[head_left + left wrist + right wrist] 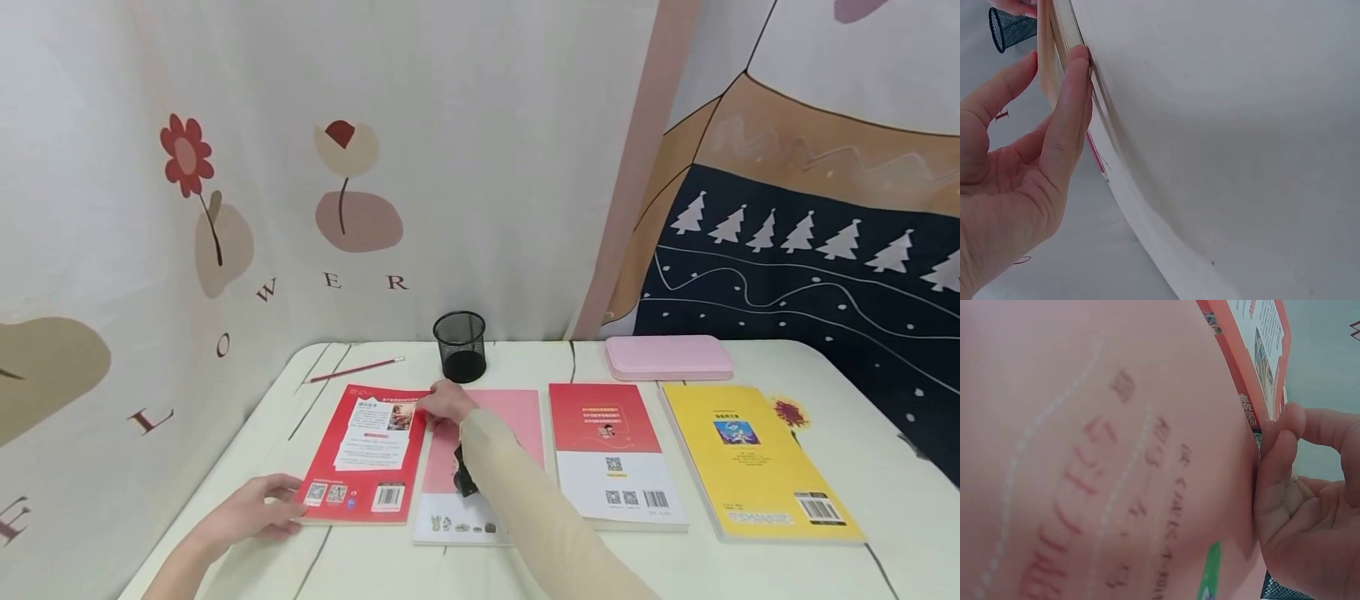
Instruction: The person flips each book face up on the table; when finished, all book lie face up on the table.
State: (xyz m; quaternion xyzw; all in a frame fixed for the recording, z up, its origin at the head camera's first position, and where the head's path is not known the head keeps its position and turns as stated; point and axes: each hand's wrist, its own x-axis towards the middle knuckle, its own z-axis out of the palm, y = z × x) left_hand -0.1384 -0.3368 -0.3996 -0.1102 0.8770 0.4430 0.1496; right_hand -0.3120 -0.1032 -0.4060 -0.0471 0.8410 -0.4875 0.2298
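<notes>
A red book (362,475) lies on the left side of the white table. My left hand (258,508) holds its lower left corner; in the left wrist view the thumb and fingers of that hand (1035,144) stand on either side of the page edges. At the upper right corner, my right hand (450,402) pinches the same book, which also appears in the right wrist view beyond a pink cover. Below the right hand and forearm is a pink book (517,408), partly hidden by the sleeve (525,500).
To the right lie a red-and-white book (615,475) and a yellow book (757,475). A pink case (669,358) is at the back right. Behind the books stand a black mesh pen holder (461,346) and a red pencil (357,370). Printed curtains (480,167) hang beyond the table.
</notes>
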